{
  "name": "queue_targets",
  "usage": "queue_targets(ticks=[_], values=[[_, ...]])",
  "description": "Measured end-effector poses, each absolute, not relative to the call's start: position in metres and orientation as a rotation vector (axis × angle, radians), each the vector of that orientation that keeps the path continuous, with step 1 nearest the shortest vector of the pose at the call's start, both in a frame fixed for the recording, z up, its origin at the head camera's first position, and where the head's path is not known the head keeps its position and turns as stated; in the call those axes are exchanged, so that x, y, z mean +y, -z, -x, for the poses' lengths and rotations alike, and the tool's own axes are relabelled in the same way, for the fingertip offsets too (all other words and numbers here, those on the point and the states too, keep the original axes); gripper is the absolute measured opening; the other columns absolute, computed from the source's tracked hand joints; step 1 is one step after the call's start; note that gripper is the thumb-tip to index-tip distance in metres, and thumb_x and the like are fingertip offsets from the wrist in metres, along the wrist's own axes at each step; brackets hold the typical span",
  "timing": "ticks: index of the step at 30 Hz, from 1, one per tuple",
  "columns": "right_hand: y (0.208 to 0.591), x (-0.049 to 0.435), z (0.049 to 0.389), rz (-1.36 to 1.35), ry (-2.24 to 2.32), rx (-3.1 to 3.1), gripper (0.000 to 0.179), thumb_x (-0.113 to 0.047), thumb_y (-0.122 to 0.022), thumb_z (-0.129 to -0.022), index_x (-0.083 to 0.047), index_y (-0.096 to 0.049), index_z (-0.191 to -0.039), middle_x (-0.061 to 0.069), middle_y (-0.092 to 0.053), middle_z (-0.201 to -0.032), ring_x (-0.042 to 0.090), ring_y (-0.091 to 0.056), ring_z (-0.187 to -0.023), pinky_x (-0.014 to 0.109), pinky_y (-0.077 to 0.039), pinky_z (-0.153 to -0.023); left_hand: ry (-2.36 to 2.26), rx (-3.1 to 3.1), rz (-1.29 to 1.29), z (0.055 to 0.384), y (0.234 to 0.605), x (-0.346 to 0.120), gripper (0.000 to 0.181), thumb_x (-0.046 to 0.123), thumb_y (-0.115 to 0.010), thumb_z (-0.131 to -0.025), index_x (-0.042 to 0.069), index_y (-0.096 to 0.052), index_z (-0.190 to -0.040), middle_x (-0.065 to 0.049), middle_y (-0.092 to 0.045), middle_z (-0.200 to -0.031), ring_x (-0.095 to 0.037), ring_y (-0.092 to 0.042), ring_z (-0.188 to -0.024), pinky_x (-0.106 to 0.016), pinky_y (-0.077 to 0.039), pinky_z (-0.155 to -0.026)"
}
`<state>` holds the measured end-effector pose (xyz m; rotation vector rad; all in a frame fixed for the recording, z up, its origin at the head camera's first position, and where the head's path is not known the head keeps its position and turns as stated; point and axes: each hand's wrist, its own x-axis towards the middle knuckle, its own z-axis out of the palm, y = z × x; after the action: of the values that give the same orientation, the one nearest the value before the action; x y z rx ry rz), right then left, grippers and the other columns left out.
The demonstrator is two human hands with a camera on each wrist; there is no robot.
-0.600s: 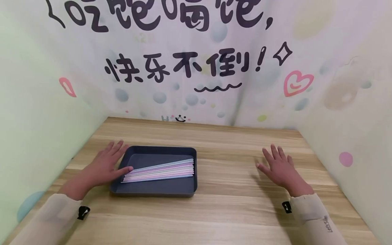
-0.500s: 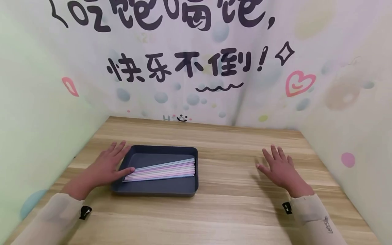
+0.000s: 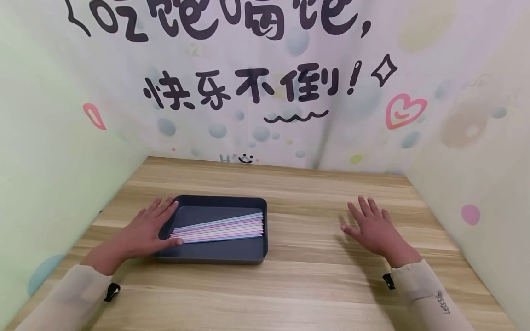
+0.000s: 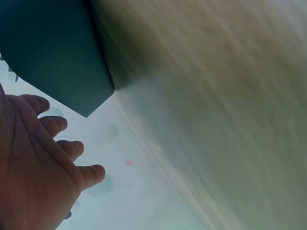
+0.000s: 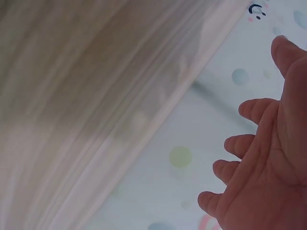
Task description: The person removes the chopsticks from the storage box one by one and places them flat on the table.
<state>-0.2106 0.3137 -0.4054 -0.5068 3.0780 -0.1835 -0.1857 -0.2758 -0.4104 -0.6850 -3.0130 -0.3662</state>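
Observation:
A dark grey rectangular tray (image 3: 207, 257) sits left of centre on the wooden table. Inside it lies a bundle of long thin pastel sticks (image 3: 223, 229), pink, blue and lilac, fanned a little toward the right end. My left hand (image 3: 145, 232) hovers palm down at the tray's left side, fingers straight, its thumb over the bundle's left ends; whether it touches them I cannot tell. In the left wrist view, that palm (image 4: 33, 167) is apart from the tray wall (image 4: 57, 57). Well to the right, my right hand (image 3: 374, 232) is held above the table, fingers spread and holding nothing.
The wooden table (image 3: 306, 285) runs back to a printed white wall hanging (image 3: 232, 142). Pale walls (image 3: 49, 151) close in both sides. A black tag (image 3: 112, 292) hangs at the left cuff and another black tag (image 3: 388, 280) at the right cuff.
My left hand has come down and slightly nearer, its thumb now lower over the ends of the sticks. The right hand has shifted a little left. Tray and sticks stay in place.

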Motion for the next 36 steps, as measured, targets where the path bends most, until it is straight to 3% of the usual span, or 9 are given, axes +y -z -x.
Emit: queue_targets(ticks=[11, 26, 36], values=[[0.397, 0.299, 0.208, 0.641, 0.065, 3.089, 0.075, -0.051, -0.054, -0.099, -0.001, -0.036, -0.152, 0.030, -0.018, -0.158, 0.051, -0.011, -0.145, 0.072, -0.013, -0.106, 0.381, -3.071, 0.799, 0.178, 0.413, -0.278, 0.120, 0.067, -0.072, -0.075, -0.007, -0.020, -0.154, -0.028, -0.013, -0.160, -0.053, -0.012, -0.143, -0.075, -0.024, -0.099], [0.393, 0.284, 0.214, 0.785, -0.049, 3.050, 0.073, -0.051, -0.055, -0.098, -0.005, -0.038, -0.152, 0.026, -0.019, -0.160, 0.047, -0.011, -0.146, 0.069, -0.013, -0.108, 0.429, -3.157, 0.721, 0.178, 0.411, -0.272, 0.124, 0.068, -0.073, -0.074, -0.011, -0.019, -0.152, -0.029, -0.010, -0.160, -0.053, -0.011, -0.143, -0.074, -0.022, -0.101], [0.374, 0.256, 0.214, 0.915, -0.062, 3.038, 0.072, -0.049, -0.058, -0.098, -0.006, -0.039, -0.152, 0.024, -0.020, -0.160, 0.045, -0.011, -0.147, 0.067, -0.014, -0.110, 0.508, -3.165, 0.663, 0.177, 0.414, -0.271, 0.132, 0.066, -0.077, -0.071, -0.017, -0.011, -0.150, -0.036, -0.006, -0.157, -0.058, -0.011, -0.140, -0.074, -0.022, -0.101]])
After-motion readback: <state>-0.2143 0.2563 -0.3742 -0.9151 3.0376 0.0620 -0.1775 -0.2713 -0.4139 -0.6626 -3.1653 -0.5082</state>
